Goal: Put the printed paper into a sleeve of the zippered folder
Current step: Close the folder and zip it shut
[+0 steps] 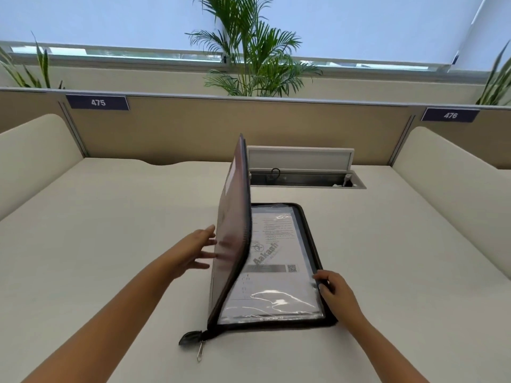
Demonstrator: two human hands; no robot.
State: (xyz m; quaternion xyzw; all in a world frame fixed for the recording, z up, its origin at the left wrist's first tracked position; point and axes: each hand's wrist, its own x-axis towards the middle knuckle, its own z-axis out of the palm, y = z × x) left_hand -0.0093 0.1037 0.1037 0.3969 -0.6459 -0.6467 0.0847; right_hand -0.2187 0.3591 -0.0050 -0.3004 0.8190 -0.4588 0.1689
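Observation:
The black zippered folder (312, 233) lies on the desk in front of me, its right half flat. Its left cover (233, 230) stands nearly upright, blurred by motion. The printed paper (273, 261) lies inside a clear plastic sleeve on the flat half, with text, a logo and a QR code showing. My left hand (195, 254) has its fingers spread against the outer face of the raised cover. My right hand (333, 288) pinches the right edge of the folder and sleeve. A zipper pull (199, 352) hangs at the folder's near left corner.
The white desk (110, 244) has curved side dividers on the left and right. An open cable tray (304, 178) with its lid up sits just behind the folder. A beige partition with number tags 475 and 476 stands at the back, with plants behind it.

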